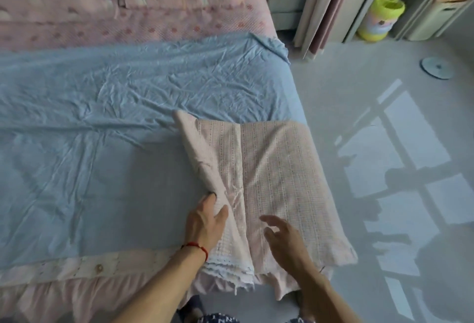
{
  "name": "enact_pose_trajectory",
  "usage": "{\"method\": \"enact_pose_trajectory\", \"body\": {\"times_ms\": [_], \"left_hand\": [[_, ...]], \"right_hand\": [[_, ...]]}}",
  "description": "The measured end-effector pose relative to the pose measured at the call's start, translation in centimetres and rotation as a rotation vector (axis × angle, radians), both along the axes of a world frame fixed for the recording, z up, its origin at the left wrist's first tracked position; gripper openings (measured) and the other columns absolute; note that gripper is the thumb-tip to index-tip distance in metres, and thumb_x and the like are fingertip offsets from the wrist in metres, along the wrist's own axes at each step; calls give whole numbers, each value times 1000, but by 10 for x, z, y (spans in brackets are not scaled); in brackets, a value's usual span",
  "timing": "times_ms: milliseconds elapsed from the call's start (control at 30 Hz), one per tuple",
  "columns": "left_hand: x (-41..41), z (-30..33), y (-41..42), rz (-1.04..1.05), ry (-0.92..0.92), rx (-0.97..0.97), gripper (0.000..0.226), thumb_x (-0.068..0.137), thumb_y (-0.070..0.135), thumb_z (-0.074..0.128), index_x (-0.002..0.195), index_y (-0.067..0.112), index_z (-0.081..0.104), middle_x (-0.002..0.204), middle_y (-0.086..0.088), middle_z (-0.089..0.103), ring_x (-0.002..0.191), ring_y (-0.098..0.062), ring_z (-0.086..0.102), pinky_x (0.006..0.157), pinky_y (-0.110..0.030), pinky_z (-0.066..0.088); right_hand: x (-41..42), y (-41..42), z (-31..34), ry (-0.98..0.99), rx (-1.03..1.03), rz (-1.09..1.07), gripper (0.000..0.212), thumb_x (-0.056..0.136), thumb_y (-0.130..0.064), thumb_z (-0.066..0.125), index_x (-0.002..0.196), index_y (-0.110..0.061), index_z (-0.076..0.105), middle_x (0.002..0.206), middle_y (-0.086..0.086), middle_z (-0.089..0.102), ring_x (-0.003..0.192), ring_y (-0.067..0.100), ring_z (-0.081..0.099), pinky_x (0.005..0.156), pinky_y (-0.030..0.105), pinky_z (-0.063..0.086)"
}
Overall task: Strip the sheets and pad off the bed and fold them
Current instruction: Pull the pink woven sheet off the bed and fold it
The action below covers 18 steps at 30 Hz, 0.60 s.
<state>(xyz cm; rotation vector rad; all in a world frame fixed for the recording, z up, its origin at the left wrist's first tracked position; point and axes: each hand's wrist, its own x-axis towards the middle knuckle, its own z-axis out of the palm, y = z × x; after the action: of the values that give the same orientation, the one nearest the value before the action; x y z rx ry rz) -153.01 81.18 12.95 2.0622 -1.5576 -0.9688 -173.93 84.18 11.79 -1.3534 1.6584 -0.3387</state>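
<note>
Folding is in hand: left hand [205, 222] pinches the raised flap of the pink sheet [277, 181], right hand [284, 240] hovers spread beside it, probably ready to flatten the flap next.

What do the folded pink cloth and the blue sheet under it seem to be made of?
Folded pink cloth: a woven, matte fabric, likely cotton; it shows a fine grid texture and a lace-trimmed edge. Blue sheet: thin, smooth fabric with a faint sheen, creased all over; cotton or a blend, hard to tell.
</note>
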Motion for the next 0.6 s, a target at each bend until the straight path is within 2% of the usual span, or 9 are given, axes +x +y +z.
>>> {"method": "enact_pose_trajectory", "body": {"times_ms": [67, 133, 200, 300, 367, 467, 533, 567, 600], "left_hand": [[-49, 5, -7, -22, -27, -71, 21, 92, 25, 65, 82, 17, 48, 89, -1, 58, 83, -24, 58, 73, -29, 44], [-103, 7, -9, -1, -42, -110, 14, 91, 26, 67, 92, 15, 59, 103, -1, 66, 93, -22, 62, 81, -31, 50], [-145, 7, -5, 14, -22, -145, 17, 91, 29, 67, 104, 18, 63, 112, 5, 68, 99, -14, 63, 85, -27, 51], [-221, 2, -9, -15, 99, -48, 18, 97, 37, 60, 113, 30, 61, 111, 12, 68, 98, -5, 64, 85, -25, 53], [-260, -8, -5, -71, 172, 106, 27, 99, 49, 50, 121, 34, 56, 117, 15, 67, 104, -6, 65, 89, -28, 52], [-272, -41, 0, -74, 50, 268, 35, 96, 51, 47, 126, 33, 51, 128, 15, 61, 110, -13, 63, 92, -28, 48], [-249, -71, -9, -16, -66, 337, 29, 97, 36, 52, 124, 26, 52, 132, 6, 58, 114, -16, 60, 94, -26, 44], [-233, -83, -15, 0, -129, 371, 31, 96, 30, 54, 126, 22, 53, 134, 1, 57, 118, -18, 58, 97, -26, 41], [-216, -100, -21, 2, -193, 396, 35, 96, 27, 56, 129, 18, 53, 137, -3, 55, 123, -21, 55, 101, -27, 39]], "right_hand": [[-30, -24, 3, -190, 7, -41, 20, 105, -35, 51, 117, -42, 65, 128, -6, 68, 93, 8, 72, 88, 39, 60], [-69, -46, 13, -375, 74, -71, 33, 102, -51, 45, 121, -37, 67, 125, -5, 69, 95, 9, 72, 87, 40, 61], [-100, -63, 24, -525, 196, -52, 44, 100, -60, 38, 128, -39, 65, 125, -7, 67, 103, 11, 71, 93, 41, 59], [-162, -96, 28, -619, 356, -35, 45, 100, -66, 31, 129, -50, 61, 123, -10, 70, 107, 14, 71, 92, 37, 57], [-194, -109, 16, -582, 420, -67, 39, 102, -62, 32, 122, -51, 64, 113, -11, 74, 102, 15, 72, 85, 33, 56], [-223, -113, -26, -370, 410, -46, 32, 102, -48, 50, 124, -30, 64, 109, -8, 68, 94, 6, 64, 80, 30, 51], [-235, -108, -77, -263, 400, -68, 55, 89, -60, 57, 130, -25, 59, 128, -1, 66, 108, 12, 64, 97, 35, 50], [-237, -106, -96, -202, 410, -59, 63, 87, -62, 56, 136, -22, 54, 138, 1, 61, 119, 19, 61, 105, 37, 46], [-237, -102, -118, -138, 422, -38, 61, 92, -56, 56, 140, -19, 48, 141, 1, 57, 124, 25, 57, 107, 37, 43]]}}
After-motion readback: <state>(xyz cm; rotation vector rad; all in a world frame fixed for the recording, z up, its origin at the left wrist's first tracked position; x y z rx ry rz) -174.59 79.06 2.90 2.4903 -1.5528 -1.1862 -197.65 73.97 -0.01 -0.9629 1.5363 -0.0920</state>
